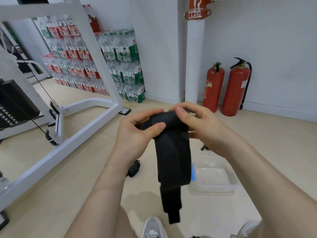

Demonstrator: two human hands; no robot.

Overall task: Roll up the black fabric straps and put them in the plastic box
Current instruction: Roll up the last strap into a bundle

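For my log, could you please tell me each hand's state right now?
Left hand: closed, pinching the black strap.
Right hand: closed, gripping the same strap.

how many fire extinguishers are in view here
2. Both stand on the floor against the white wall, right of the white pillar: the shorter fire extinguisher left, the taller fire extinguisher right. None seems hidden.

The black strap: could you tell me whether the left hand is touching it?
Touching. The head view shows the left hand pinching the black strap at its rolled top.
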